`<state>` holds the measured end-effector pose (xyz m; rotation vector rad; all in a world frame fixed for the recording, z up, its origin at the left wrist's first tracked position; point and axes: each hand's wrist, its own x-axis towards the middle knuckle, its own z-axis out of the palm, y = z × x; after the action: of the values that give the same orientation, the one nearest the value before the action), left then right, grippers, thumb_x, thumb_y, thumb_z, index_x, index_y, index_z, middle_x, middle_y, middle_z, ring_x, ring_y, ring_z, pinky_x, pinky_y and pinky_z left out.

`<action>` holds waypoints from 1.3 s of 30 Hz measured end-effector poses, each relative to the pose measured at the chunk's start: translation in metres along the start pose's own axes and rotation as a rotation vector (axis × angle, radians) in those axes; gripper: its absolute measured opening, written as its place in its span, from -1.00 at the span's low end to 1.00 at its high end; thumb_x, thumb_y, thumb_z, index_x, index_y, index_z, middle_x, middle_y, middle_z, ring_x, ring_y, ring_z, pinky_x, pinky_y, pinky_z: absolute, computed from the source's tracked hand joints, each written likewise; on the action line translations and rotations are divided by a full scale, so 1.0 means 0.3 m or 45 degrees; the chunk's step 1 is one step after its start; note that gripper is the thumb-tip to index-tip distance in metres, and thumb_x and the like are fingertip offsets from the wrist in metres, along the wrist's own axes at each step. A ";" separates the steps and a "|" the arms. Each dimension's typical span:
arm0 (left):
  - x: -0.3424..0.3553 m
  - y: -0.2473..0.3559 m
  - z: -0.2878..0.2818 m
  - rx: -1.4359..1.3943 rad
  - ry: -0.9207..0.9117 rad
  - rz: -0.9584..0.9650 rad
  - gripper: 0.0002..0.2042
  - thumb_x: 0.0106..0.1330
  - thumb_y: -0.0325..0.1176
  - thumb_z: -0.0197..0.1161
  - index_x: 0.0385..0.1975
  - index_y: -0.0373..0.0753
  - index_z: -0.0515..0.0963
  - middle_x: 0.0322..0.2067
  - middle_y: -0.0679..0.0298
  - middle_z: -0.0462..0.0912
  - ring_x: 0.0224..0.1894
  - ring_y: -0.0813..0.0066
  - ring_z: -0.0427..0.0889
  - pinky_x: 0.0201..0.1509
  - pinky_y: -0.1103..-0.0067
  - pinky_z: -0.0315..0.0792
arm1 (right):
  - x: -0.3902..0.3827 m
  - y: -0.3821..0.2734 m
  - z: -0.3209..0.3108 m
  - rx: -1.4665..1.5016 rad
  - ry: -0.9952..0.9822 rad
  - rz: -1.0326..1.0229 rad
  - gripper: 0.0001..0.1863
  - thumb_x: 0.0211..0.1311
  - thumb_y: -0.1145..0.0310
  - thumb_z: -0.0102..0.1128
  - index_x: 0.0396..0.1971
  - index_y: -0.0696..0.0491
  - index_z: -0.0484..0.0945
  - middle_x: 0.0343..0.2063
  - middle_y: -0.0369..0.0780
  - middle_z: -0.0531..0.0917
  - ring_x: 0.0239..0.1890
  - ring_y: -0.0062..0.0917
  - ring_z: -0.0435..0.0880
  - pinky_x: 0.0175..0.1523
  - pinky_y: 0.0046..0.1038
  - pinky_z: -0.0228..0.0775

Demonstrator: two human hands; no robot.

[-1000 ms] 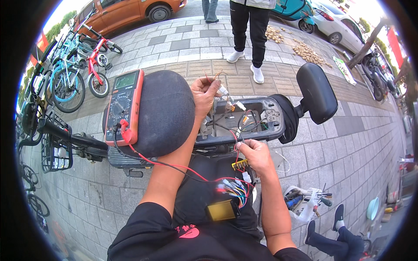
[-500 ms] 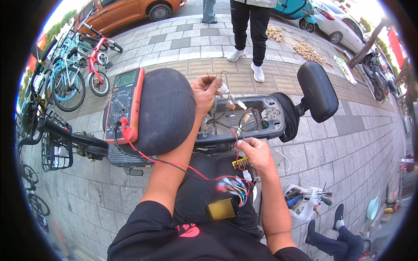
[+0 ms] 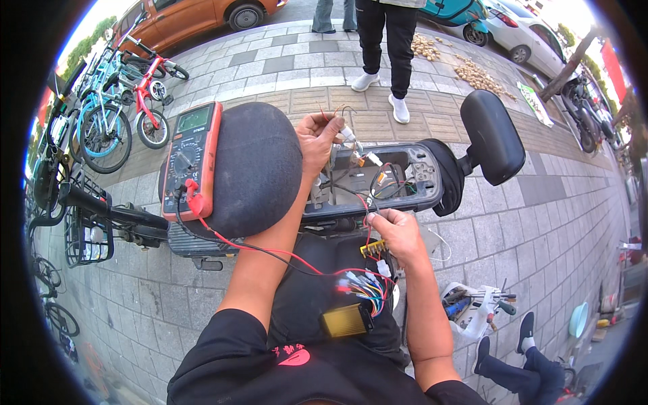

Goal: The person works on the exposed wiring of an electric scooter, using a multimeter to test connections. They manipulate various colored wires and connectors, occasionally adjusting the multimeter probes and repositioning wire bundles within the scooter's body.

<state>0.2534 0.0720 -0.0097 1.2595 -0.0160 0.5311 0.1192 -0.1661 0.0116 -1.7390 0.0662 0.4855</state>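
Observation:
My left hand [image 3: 317,140], closed, grips a white wire connector [image 3: 347,133] with thin wires sticking up, above the open compartment [image 3: 364,179] of an electric scooter. My right hand [image 3: 397,233] pinches wires [image 3: 368,209] at the compartment's near edge. Inside lie several loose wires and small connectors. A red-and-black multimeter [image 3: 192,152] rests on the black seat [image 3: 260,169]; its red and black leads run across my left forearm towards my lap. On my lap sit a gold box-shaped controller [image 3: 347,322] with a bundle of coloured wires [image 3: 364,287] and a yellow terminal strip [image 3: 372,249].
Bicycles [image 3: 108,128] stand at the left. A person in black trousers [image 3: 386,47] stands beyond the scooter. The backrest [image 3: 493,138] rises at the right. A tray of tools [image 3: 472,310] lies on the paving, near another person's legs [image 3: 526,371].
Both hands keep their holds almost in place. The view has shifted slightly, and at the far edge a second leg of another person now shows.

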 end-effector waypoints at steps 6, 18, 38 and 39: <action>-0.004 0.009 0.000 0.017 -0.006 -0.005 -0.69 0.39 -0.37 0.53 -0.05 -0.39 0.59 -0.22 0.18 0.77 -0.26 0.53 0.77 -0.28 0.63 0.72 | 0.003 0.002 0.004 0.014 -0.002 0.013 -0.75 0.39 0.27 0.40 -0.22 0.18 0.79 -0.40 -0.41 0.71 -0.40 -0.79 0.47 -0.32 -0.58 0.28; -0.007 0.016 0.004 0.037 0.006 -0.015 -0.69 0.39 -0.39 0.53 -0.04 -0.41 0.59 -0.23 0.18 0.78 -0.26 0.54 0.77 -0.27 0.63 0.72 | 0.008 0.005 -0.001 -0.020 -0.012 -0.006 -0.75 0.38 0.27 0.41 -0.22 0.18 0.79 -0.40 -0.42 0.70 -0.40 -0.80 0.46 -0.33 -0.58 0.26; -0.009 0.018 0.004 0.077 -0.007 0.026 -0.69 0.40 -0.36 0.51 -0.06 -0.46 0.61 -0.27 0.14 0.78 -0.30 0.50 0.77 -0.27 0.63 0.69 | 0.030 0.000 -0.031 -0.041 -0.027 -0.001 -0.64 0.36 0.20 0.40 -0.20 0.26 0.78 -0.43 -0.35 0.72 -0.41 -0.72 0.56 -0.31 -0.51 0.42; -0.008 0.019 0.002 0.097 -0.010 0.032 -0.69 0.40 -0.35 0.52 -0.07 -0.45 0.62 -0.27 0.14 0.78 -0.30 0.50 0.77 -0.27 0.62 0.70 | 0.037 0.006 -0.034 0.006 -0.037 -0.012 -0.64 0.37 0.19 0.40 -0.19 0.26 0.78 -0.45 -0.36 0.71 -0.41 -0.73 0.55 -0.32 -0.52 0.42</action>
<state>0.2493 0.0717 -0.0052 1.3373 -0.0182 0.5529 0.1314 -0.1737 0.0074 -1.7261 0.0384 0.5035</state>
